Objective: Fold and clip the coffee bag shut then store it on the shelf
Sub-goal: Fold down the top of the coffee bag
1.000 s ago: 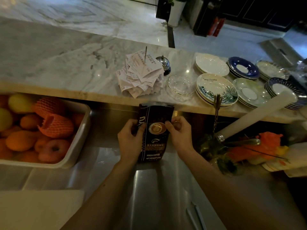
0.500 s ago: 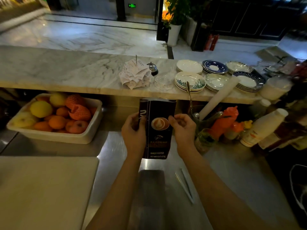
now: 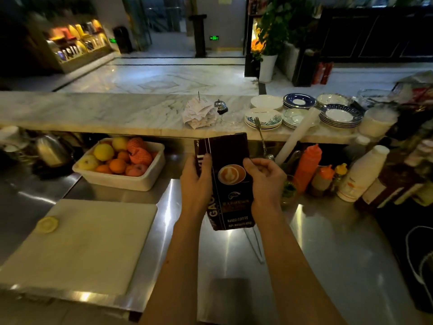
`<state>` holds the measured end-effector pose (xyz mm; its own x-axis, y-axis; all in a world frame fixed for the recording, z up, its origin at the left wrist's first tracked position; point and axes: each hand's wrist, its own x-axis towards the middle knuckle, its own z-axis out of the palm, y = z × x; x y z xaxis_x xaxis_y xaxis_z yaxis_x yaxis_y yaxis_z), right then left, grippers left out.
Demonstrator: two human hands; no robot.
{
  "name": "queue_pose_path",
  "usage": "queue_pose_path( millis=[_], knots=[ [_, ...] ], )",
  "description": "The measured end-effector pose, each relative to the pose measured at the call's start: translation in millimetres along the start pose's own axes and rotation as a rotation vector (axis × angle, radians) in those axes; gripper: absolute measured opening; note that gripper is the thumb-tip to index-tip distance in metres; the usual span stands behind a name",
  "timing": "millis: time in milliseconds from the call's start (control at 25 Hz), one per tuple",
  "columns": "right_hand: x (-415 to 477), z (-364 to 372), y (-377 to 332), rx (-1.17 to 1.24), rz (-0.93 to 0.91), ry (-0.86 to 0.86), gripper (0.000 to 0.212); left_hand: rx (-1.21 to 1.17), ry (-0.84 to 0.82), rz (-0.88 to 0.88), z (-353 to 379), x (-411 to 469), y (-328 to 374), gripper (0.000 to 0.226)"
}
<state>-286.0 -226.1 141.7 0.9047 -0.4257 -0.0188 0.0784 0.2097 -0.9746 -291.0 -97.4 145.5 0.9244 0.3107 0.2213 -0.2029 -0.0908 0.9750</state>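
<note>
A dark coffee bag with a latte picture and white lettering stands upright above the steel counter, its flat top edge level with the marble ledge. My left hand grips its left side, thumb on the front. My right hand holds its right edge with curled fingers. A thin pale clip-like piece lies on the steel just below the bag, partly behind my right forearm.
A white cutting board with a lemon slice lies at left. A tub of fruit stands behind it. Stacked plates, receipts and a bell sit on the marble ledge. Bottles crowd the right.
My view has tilted up and pulled back, showing more counter and room. The bag stays held in both hands, now turned slightly so its left side shows.
</note>
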Motion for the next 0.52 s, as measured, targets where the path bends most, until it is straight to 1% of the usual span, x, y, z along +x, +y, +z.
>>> queue_pose_path(
  millis=[120, 240, 320, 400, 480, 520],
  knots=[
    [-19.0, -1.8, -9.4, -0.016, -0.029, 0.019, 0.009, 0.034, 0.005, 0.021, -1.8, -9.3, 19.1, 0.025],
    [-31.9, -0.7, -24.4, -0.063, -0.091, 0.006, 0.010, 0.086, 0.065, 0.127, -8.1, -16.8, 34.0, 0.013],
    [-38.5, 5.7, -40.2, -0.146, -0.208, -0.024, 0.010, 0.082, 0.105, 0.208, -14.9, -18.4, 46.0, 0.007],
    [-46.0, 17.0, -58.3, -0.211, -0.323, -0.082, 0.008, 0.059, 0.131, 0.266, -25.2, -16.6, 60.4, 0.009],
    [-54.5, 31.5, -73.3, -0.272, -0.401, -0.134, 0.008, 0.069, 0.122, 0.336, -36.4, -12.1, 74.3, 0.013],
    [-57.6, 38.8, -79.1, -0.306, -0.445, -0.139, 0.011, 0.081, 0.104, 0.374, -41.7, -8.5, 79.8, 0.012]
  ],
)
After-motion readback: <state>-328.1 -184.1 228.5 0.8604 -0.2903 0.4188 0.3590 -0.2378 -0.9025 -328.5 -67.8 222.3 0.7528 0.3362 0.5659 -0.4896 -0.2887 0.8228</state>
